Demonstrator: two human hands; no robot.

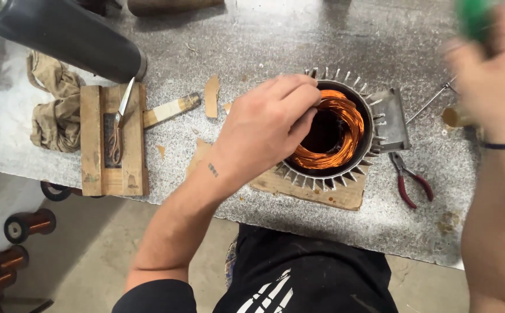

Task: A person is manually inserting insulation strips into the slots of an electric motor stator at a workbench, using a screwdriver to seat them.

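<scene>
The left hand pinches copper winding at the finned stator rim, best pressed gently, while the blurred right hand grips a green tool (tip unseen).

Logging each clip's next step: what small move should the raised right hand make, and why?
Probably bring the right hand and its green-handled tool down to the copper winding; the left hand already pinches wire at the motor housing's rim, while the right is blurred above.
</scene>
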